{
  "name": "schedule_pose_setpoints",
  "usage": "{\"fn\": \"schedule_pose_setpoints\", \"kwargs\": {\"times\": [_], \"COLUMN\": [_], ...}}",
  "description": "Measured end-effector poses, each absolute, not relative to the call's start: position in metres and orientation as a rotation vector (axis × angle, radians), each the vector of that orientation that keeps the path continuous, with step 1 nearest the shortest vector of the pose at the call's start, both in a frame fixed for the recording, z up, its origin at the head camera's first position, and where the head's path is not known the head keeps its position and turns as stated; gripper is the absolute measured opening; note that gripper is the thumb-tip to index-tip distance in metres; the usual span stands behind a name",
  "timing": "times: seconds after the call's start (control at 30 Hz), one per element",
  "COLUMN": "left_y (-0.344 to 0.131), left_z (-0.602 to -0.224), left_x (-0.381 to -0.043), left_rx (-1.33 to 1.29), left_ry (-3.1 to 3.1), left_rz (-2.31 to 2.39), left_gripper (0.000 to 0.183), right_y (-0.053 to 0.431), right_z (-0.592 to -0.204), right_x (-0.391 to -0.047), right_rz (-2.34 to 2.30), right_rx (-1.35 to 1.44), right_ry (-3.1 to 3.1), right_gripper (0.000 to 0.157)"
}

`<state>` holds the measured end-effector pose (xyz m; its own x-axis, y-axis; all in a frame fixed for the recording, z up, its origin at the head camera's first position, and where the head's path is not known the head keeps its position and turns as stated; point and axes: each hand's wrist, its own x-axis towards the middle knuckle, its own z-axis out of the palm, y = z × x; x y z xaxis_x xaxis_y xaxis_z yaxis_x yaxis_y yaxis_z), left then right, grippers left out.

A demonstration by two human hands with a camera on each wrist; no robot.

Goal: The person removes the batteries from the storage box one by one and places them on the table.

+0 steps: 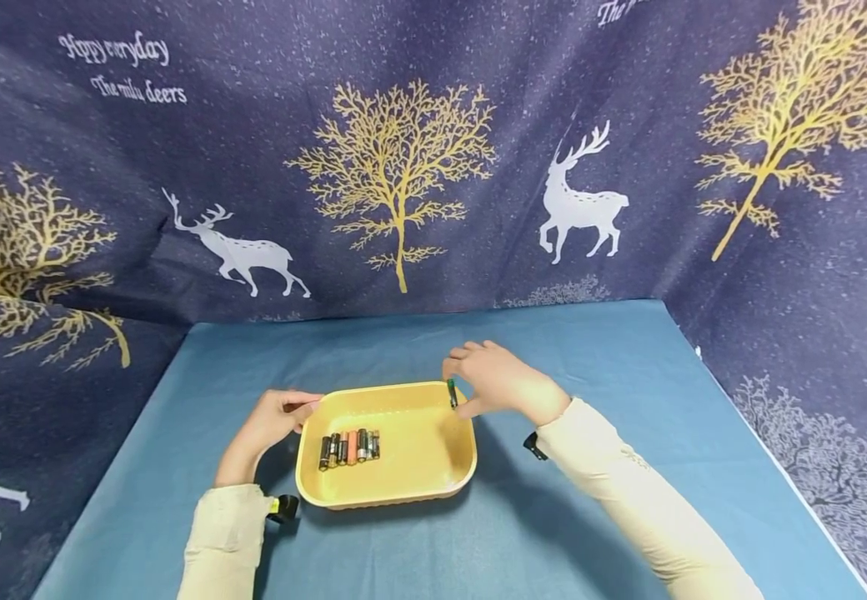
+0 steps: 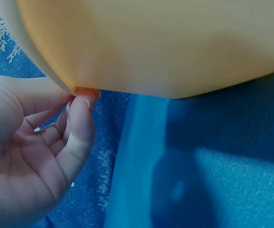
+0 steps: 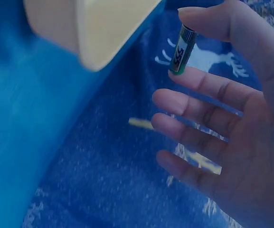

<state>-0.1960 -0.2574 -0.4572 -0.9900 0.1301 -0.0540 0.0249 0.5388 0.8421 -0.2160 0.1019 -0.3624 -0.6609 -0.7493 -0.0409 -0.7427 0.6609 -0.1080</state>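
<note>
My right hand (image 1: 497, 379) pinches a green and black battery (image 3: 183, 50) by its two ends, thumb at one end and index fingertip at the other. In the head view this battery overlaps the back right corner of a yellow plastic bin (image 1: 411, 475). The other right fingers are spread out. With thumb and fingertips my left hand (image 1: 272, 421) grips the bin's left rim, seen close up in the left wrist view. Inside the bin, toward its left side, several batteries (image 1: 351, 447) lie side by side in a row, mostly dark with an orange one among them.
The bin is over a blue cloth-covered table (image 1: 418, 550). A dark blue curtain (image 1: 433, 50) printed with gold trees and white deer hangs behind and along both sides. Small black wrist cameras (image 1: 283, 508) protrude from the cream sleeves (image 1: 227, 542).
</note>
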Motion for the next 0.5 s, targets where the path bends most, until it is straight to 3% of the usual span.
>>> {"fn": "schedule_pose_setpoints", "kwargs": {"times": [0.5], "left_y": [-0.258], "left_z": [-0.456], "left_x": [-0.196], "left_rx": [0.127], "left_ry": [2.641], "left_rz": [1.459], "left_gripper": [0.025], "right_y": [0.15], "right_z": [-0.379], "right_x": [-0.215], "right_rz": [-0.198], "right_rx": [-1.186], "right_ry": [2.881], "right_gripper": [0.043]}}
